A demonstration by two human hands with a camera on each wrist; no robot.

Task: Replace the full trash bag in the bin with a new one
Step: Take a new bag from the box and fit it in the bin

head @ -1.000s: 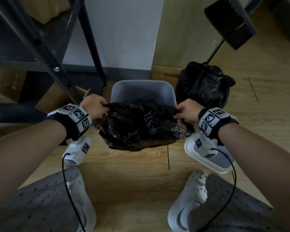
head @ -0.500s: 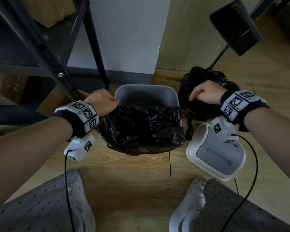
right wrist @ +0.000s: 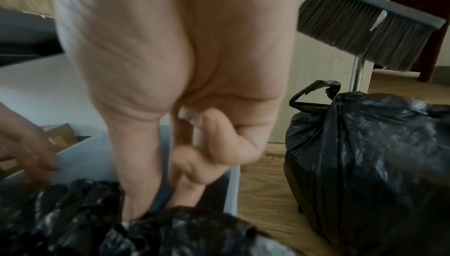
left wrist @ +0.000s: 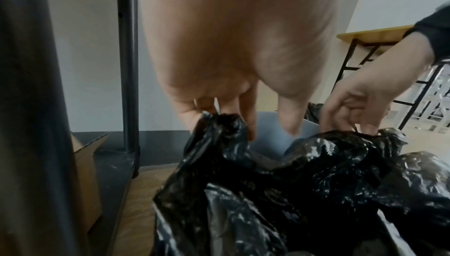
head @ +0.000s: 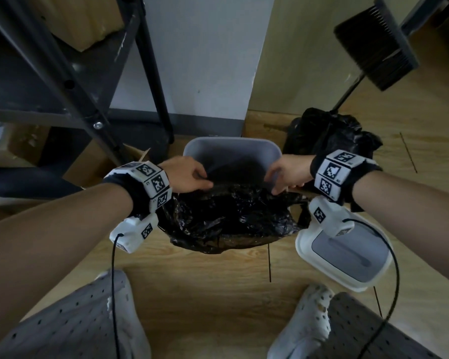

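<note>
While we crouch over the grey bin (head: 231, 149) at the centre of the head view, our left hand (head: 189, 174) pinches the left edge of the new black bag (head: 231, 216), fingers curled round a bunched fold of plastic, as the left wrist view shows. Our right hand (head: 287, 174) grips the bag's right edge at the bin's right rim, fingers bent down onto the film; in the right wrist view the thumb and forefinger reach into the crumpled plastic, though blur hides the exact contact. The bag sits in the bin's mouth and spills over its near rim toward the lower part of the frame, while the bin's far inner wall shows bare and grey above it.

The full, tied bag (head: 332, 133) stands on the wooden floor (head: 218, 294) to the upper right of the bin, just beside it. Below it, at the right of the frame, the bin's white lid (head: 347, 255) lies flat on the floor. A broom head (head: 373, 45) hangs in the upper right corner. A dark metal shelf frame (head: 70, 81) fills the upper left, with cardboard boxes (head: 11, 141) under it. Our white shoes (head: 303, 325) show along the bottom edge.
</note>
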